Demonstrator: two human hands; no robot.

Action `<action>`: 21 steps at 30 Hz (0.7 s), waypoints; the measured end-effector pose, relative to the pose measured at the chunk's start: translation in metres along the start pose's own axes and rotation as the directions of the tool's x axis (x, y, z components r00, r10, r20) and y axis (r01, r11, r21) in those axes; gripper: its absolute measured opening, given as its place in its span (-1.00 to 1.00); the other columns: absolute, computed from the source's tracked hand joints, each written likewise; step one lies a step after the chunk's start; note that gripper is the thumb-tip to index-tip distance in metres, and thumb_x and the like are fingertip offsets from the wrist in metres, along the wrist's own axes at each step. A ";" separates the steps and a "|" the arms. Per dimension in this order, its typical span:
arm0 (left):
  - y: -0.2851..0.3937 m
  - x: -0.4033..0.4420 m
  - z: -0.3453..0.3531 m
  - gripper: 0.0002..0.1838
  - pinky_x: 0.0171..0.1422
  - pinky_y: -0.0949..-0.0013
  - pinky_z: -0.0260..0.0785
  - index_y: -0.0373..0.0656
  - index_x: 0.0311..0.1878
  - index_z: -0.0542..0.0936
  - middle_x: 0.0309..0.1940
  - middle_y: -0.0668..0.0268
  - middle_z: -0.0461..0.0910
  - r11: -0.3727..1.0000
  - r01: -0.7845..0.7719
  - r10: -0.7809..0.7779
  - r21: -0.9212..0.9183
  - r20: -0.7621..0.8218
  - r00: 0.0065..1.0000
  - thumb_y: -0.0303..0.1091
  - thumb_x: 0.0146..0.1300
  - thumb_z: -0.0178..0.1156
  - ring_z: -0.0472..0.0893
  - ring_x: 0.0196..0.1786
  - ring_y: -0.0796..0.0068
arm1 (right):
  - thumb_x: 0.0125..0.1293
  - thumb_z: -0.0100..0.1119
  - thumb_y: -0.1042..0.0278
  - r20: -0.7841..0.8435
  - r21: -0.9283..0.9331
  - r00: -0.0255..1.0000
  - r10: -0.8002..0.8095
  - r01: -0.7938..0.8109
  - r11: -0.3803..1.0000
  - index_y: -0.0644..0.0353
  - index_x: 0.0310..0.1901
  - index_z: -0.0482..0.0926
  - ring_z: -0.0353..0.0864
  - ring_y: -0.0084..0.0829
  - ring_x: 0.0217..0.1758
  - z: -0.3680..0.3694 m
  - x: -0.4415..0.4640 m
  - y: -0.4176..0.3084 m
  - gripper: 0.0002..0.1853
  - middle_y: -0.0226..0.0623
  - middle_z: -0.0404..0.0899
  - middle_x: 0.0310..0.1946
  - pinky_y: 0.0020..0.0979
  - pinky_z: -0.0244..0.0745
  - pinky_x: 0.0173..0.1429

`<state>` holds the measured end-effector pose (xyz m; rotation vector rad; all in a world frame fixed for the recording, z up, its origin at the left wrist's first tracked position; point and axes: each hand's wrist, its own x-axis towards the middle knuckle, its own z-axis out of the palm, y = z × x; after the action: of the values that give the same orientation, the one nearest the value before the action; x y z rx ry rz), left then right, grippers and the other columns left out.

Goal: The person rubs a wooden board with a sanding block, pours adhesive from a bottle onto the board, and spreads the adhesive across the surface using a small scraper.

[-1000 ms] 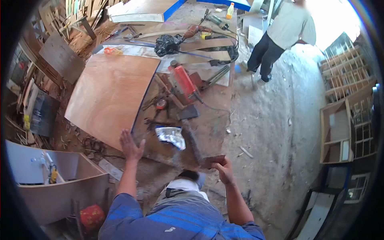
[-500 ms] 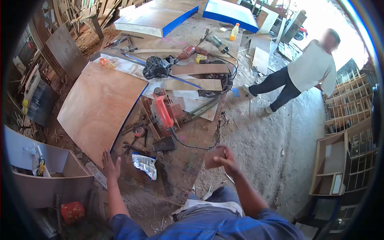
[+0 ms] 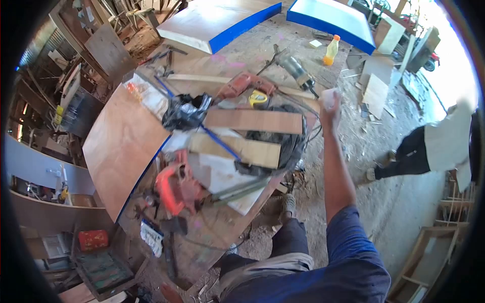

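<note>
My right hand (image 3: 330,113) is stretched forward past the table's right edge, with its fingers closed round a small pale piece (image 3: 330,97), blurred by motion. Near it on the table (image 3: 230,230) are a grey-green power tool (image 3: 295,70), a red drill (image 3: 240,85) and a yellow tape measure (image 3: 258,98). Two wooden strips (image 3: 255,121) rest on black plastic, closer to me. A red power tool (image 3: 177,184) lies further left, beside a curved plywood panel (image 3: 126,141). My left hand is not in view.
Blue-edged panels (image 3: 217,25) and a yellow bottle (image 3: 331,50) are at the table's far end. Another person (image 3: 447,141) stands at the right. Wooden frames (image 3: 429,257) are at the lower right. A tray (image 3: 103,270) and a red container (image 3: 93,240) are at the lower left.
My right hand has moved forward from near my body, and the piece in it now looks pale instead of brown. My left hand has left the plywood panel and the view, which has shifted.
</note>
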<state>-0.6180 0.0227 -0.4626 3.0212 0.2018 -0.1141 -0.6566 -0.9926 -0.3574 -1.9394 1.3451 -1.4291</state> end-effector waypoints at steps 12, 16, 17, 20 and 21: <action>0.356 -0.172 -0.049 -0.53 0.29 0.00 0.46 -0.16 0.20 0.66 0.11 -0.06 0.69 1.000 -0.023 0.009 0.018 0.573 0.819 0.02 0.47 0.20 0.66 0.14 -0.07 | 0.07 0.52 -0.28 -0.096 -0.400 0.993 -0.075 0.030 0.916 0.36 0.38 0.43 0.45 0.04 0.45 0.165 0.323 0.174 0.02 0.10 0.46 0.37 -0.06 0.40 0.45; 0.451 -0.170 -0.039 -0.50 0.19 0.06 0.56 -0.27 0.10 0.68 -0.03 -0.01 0.76 0.967 -0.134 0.214 -0.216 0.405 0.889 -0.01 0.35 0.33 0.75 0.05 0.00 | 0.14 0.52 -0.16 0.114 -0.158 0.991 -0.076 0.094 0.983 0.23 0.27 0.58 0.61 -0.01 0.27 0.155 0.301 0.145 -0.22 0.01 0.63 0.19 -0.08 0.48 0.34; 0.480 -0.168 -0.044 -0.52 0.20 0.08 0.55 -0.26 0.12 0.68 -0.02 -0.01 0.76 0.947 -0.161 0.262 -0.278 0.380 0.887 -0.04 0.37 0.32 0.75 0.07 0.01 | 0.17 0.51 -0.09 0.051 -0.095 0.992 -0.118 0.122 0.988 0.21 0.23 0.62 0.64 -0.03 0.23 0.150 0.282 0.135 -0.30 -0.03 0.66 0.14 -0.08 0.50 0.32; 0.526 -0.167 -0.048 -0.52 0.25 0.07 0.53 -0.20 0.18 0.68 0.01 0.00 0.75 0.914 -0.170 0.305 -0.367 0.351 0.885 -0.05 0.37 0.35 0.73 0.12 0.01 | 0.19 0.55 0.04 0.183 0.068 0.973 -0.144 0.133 0.989 0.24 0.17 0.65 0.64 -0.04 0.19 0.094 0.213 0.072 -0.40 -0.03 0.65 0.14 -0.11 0.54 0.23; 0.554 -0.165 -0.063 -0.53 0.25 0.07 0.53 -0.21 0.19 0.68 0.02 -0.01 0.74 0.913 -0.151 0.299 -0.379 0.371 0.879 -0.06 0.38 0.34 0.72 0.13 0.01 | 0.20 0.56 0.03 0.232 0.134 0.960 -0.155 0.126 0.983 0.25 0.18 0.64 0.65 -0.07 0.17 0.072 0.184 0.053 -0.38 -0.06 0.65 0.11 -0.14 0.54 0.22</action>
<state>-0.7009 -0.5371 -0.3277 2.5680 -0.1628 -0.6351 -0.6132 -1.1906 -0.3315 -2.0863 1.0089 -1.2538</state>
